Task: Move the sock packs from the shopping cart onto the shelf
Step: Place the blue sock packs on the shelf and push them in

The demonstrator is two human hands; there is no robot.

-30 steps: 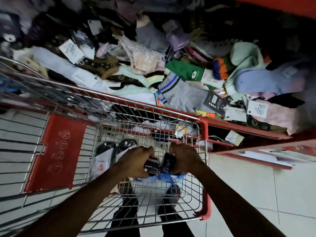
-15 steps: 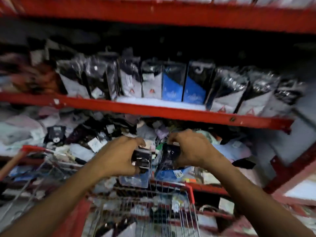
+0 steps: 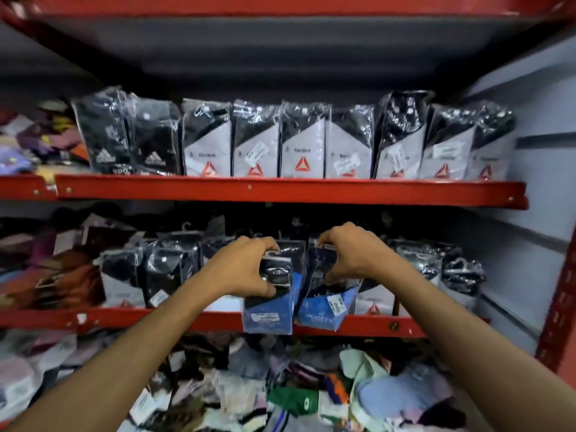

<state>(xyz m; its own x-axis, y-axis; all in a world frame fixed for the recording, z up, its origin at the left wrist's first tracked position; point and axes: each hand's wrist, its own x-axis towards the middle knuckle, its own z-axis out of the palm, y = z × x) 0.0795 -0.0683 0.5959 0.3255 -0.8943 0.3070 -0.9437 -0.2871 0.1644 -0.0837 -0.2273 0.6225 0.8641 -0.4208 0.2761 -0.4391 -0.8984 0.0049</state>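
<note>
My left hand (image 3: pixel 246 266) grips a black-and-blue sock pack (image 3: pixel 268 307) by its upper part. A second black-and-blue sock pack (image 3: pixel 327 307) hangs tilted from my right hand (image 3: pixel 346 254), which pinches its top. Both packs hang in front of the red edge of the middle shelf (image 3: pixel 156 318), side by side and nearly touching. Behind them stands a row of black-and-white sock packs (image 3: pixel 131 275) on that shelf. The shopping cart is out of view.
The upper shelf (image 3: pixel 280 191) carries a full row of upright black and white packs (image 3: pixel 302 145). Loose socks (image 3: pixel 280 385) lie heaped on the lowest level. A red upright post (image 3: pixel 558 294) and a grey side panel close the right side.
Both hands have lifted the two packs out of the cart and up to the middle shelf. My view has risen from the cart to the shelves.
</note>
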